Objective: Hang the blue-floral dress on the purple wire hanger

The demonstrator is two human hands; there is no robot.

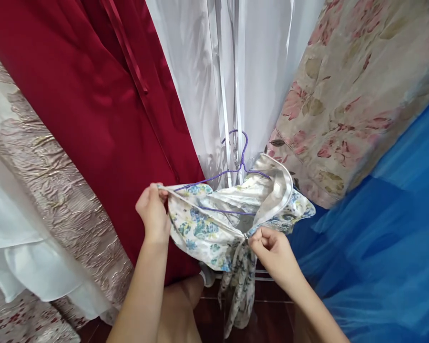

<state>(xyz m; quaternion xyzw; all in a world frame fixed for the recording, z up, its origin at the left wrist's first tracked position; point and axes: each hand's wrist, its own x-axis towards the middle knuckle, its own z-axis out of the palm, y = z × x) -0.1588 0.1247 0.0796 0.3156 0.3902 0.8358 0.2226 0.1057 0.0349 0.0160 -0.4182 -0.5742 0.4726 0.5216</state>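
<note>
A white garment with a blue, green and yellow floral print [200, 226] hangs around a purple wire hanger [243, 147], whose hook points up. My left hand [153, 207] is closed on the garment's edge at its left end and pulls it taut. At the front middle of the neckline, my right hand [270, 245] pinches the edge of the garment near the gathered part. The opening between my hands shows the hanger's lower bar inside. On the right, the pale collar [280, 186] stands up in a loose curve. Gathered fabric hangs down below the front.
Behind hang a dark red satin garment [93, 95], white fabric with long ribbons [260, 62] and a beige floral piece [343, 109]. Blue tulle [375, 238] fills the right side. Textured pink fabric [71, 176] and white ruffles [32, 252] hang left, above dark floor tiles [271, 317].
</note>
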